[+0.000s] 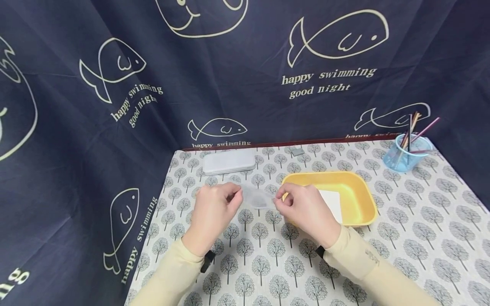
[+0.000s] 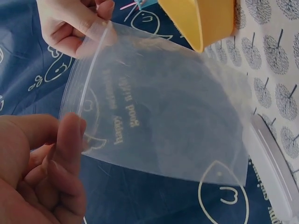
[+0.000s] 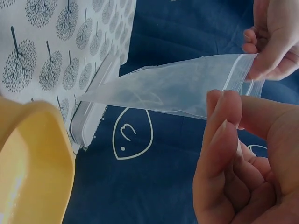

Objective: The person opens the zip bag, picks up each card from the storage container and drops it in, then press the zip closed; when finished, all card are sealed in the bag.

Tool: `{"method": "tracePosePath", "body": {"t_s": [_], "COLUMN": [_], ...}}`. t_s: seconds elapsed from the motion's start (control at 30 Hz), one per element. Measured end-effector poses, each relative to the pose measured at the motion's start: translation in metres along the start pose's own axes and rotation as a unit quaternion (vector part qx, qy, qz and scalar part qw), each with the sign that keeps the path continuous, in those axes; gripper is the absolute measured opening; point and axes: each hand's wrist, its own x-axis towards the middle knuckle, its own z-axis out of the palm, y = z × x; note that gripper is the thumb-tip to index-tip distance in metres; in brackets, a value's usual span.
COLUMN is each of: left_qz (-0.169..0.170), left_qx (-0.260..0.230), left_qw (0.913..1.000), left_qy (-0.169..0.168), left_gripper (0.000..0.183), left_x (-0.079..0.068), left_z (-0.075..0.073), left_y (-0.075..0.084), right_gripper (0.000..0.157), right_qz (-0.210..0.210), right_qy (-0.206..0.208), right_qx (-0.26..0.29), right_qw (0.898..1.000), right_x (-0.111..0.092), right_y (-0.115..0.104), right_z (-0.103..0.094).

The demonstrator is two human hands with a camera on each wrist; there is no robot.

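A clear zip-lock bag point(image 2: 168, 102) is stretched between both hands above the table, its zip strip running from one hand to the other. The left hand point(image 1: 215, 210) pinches one top corner between thumb and fingers. At the opposite corner the right hand point(image 1: 306, 208) pinches the bag in the same way. In the right wrist view the bag point(image 3: 163, 86) looks flat and narrow toward its bottom, with its mouth end at the fingers. No contents show through the film.
A yellow basin point(image 1: 360, 199) with a white sheet point(image 1: 332, 204) in it stands beside the right hand. Behind the left hand lies a white flat case point(image 1: 229, 161). A blue cup point(image 1: 402, 157) of pens is at the back right, a small grey object point(image 1: 297, 151) at the back edge.
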Motion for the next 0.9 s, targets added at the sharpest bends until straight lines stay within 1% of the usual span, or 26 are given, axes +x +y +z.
{"method": "tracePosePath", "body": {"t_s": [0.13,0.27,0.47,0.6,0.77,0.9], "left_qz": [-0.010,-0.018,-0.024,-0.024,-0.018,-0.020], "left_qx": [-0.013,-0.018,-0.009,0.008,0.019,0.020], "left_qw": [0.9998,0.9996,0.9995,0.9995,0.9995,0.9993], "left_qy": [-0.010,-0.011,-0.016,-0.017,-0.016,-0.022], "left_gripper": [0.014,0.013,0.020,0.023,0.023,0.020], "left_x": [0.004,0.007,0.014,0.022,0.031,0.035], "left_z": [0.004,0.007,0.012,0.017,0.019,0.020], "left_y": [0.002,0.001,-0.003,-0.006,-0.008,-0.007], "right_gripper": [0.004,0.008,0.014,0.014,0.018,0.021], "right_qz": [-0.009,-0.012,-0.012,0.003,0.010,0.014], "right_qy": [0.000,0.003,0.008,0.010,0.019,0.024], "right_qx": [0.003,0.009,0.026,0.045,0.048,0.039], "right_qw": [1.000,1.000,1.000,0.999,0.999,0.999], "right_x": [0.000,0.000,-0.001,-0.003,-0.006,-0.005], "right_y": [0.001,0.003,0.006,0.009,0.015,0.027], "right_z": [0.002,0.004,0.003,0.001,-0.006,-0.020]}}
